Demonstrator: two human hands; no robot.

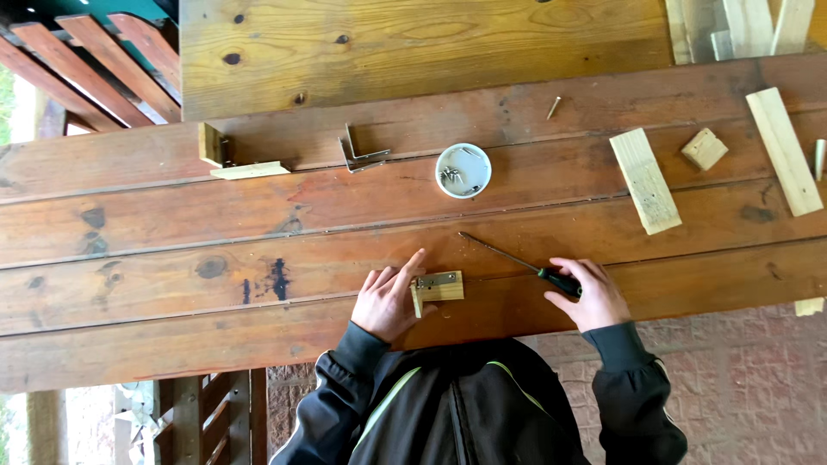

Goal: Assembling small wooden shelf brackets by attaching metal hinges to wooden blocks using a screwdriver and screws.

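Two bare hands rest on a table (172,284) of reddish, knotted planks. The left hand (388,301) lies against the left end of a small pale wood block (439,287) with a grey metal bracket screwed to its top; the fingers are loose, touching the block rather than clamping it. The right hand (590,294) is closed around the dark handle of a screwdriver (517,260), whose thin steel shaft lies flat on the planks and points up-left. The block sits near the table's front edge, just in front of the person's dark jacket.

Behind the hands stands a round white tub (463,170) holding screws. Left of it lie bent metal brackets (360,155) and a joined wood corner (228,155). To the right lie a flat pale offcut (645,181), a small cube (704,148) and a longer strip (784,151). One loose screw (553,107) lies farther back. Open plank stretches left of the left hand.
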